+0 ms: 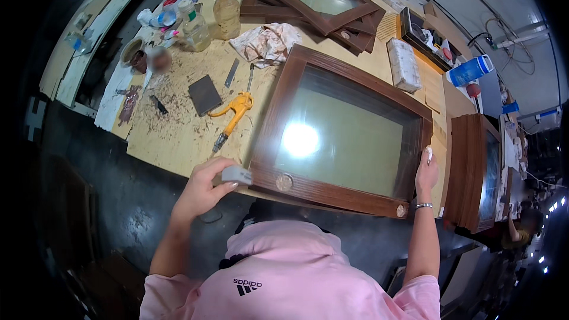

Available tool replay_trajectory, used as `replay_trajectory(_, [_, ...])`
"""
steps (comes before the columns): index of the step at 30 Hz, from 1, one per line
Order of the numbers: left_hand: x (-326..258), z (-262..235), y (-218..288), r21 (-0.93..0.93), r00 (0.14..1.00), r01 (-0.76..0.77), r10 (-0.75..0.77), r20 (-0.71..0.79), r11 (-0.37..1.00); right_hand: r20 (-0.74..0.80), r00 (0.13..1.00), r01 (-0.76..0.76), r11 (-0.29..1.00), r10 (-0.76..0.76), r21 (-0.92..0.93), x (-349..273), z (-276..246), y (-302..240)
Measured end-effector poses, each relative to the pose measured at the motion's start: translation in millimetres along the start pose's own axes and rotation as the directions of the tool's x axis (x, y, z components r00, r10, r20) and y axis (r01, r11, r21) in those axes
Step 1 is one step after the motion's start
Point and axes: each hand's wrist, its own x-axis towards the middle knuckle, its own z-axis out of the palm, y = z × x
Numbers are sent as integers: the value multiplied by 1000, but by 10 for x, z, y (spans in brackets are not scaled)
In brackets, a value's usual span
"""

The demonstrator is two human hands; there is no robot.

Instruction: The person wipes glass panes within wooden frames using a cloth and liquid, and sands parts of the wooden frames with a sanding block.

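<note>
A brown glazed wooden frame (341, 199) lies on the workbench in front of me, its pane reflecting a bright light. Two pale round patches mark its near rail. My left hand (204, 186) is closed around a small grey sanding block (236, 175), beside the frame's near left corner. At the frame's right side, my right hand (426, 176) grips the edge. Something small and white shows at that hand's thumb; I cannot tell what it is. Left of the frame lie an orange spray gun (238, 106), a dark flat pad (205, 95) and a metal strip (232, 73).
More brown frames (261, 5) are stacked at the back. A stained rag (267, 44), a bottle of cloudy liquid (226, 15) and a cup (133, 53) stand or lie at the left. A wrapped white block (404, 65) and blue canister (469, 71) are at the right.
</note>
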Motion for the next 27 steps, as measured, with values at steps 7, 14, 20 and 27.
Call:
replay_trajectory(7, [-77, 81, 35, -97, 976, -37, 15, -217, 995, 8, 995, 98, 994, -99, 52, 116, -152, 627])
replay_trajectory(14, [-143, 26, 164, -25, 990, 138, -137, 30, 990, -226, 920, 354, 926, -319, 133, -199, -699, 414])
replay_trajectory(20, [-320, 383, 648, 86, 996, -13, 20, -85, 996, -12, 818, 492, 689, -575, 532, -1196, -900, -465])
replay_trajectory(27, [97, 994, 1314, 88, 925, -378, 379, 0, 922, 172, 557, 611, 541, -812, 578, -1974, -609, -1290])
